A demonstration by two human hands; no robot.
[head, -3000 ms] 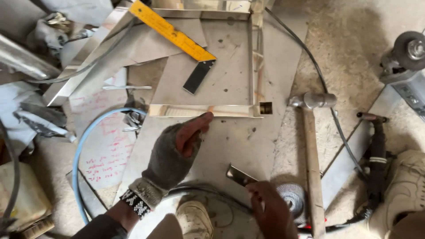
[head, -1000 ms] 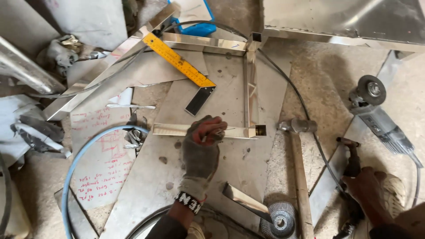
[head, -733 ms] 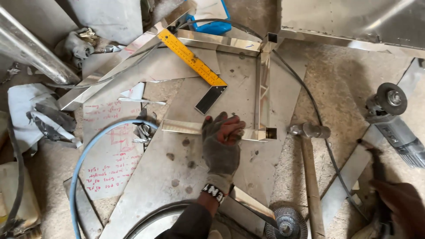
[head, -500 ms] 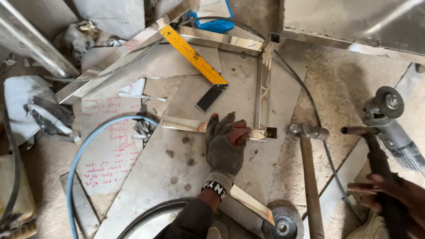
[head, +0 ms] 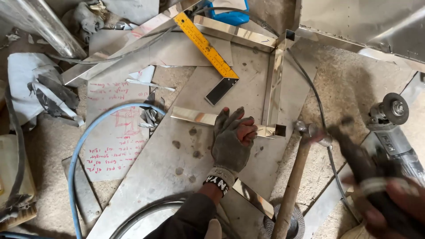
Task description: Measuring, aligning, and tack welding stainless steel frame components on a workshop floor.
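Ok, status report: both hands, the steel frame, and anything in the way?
Left hand, gloved, flat on the square-tube frame. Right hand gripping a dark tool, motion-blurred. Hammer lies between them, beside the frame corner.

Rough concrete floor (head: 354, 79) (dusty), scattered steel offcuts (head: 119, 57), daylight

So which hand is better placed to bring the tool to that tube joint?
Probably the right hand: it already grips the dark tool, blurred, beside the hammer. The gloved left hand lies flat on the shiny square tube, pinning it.
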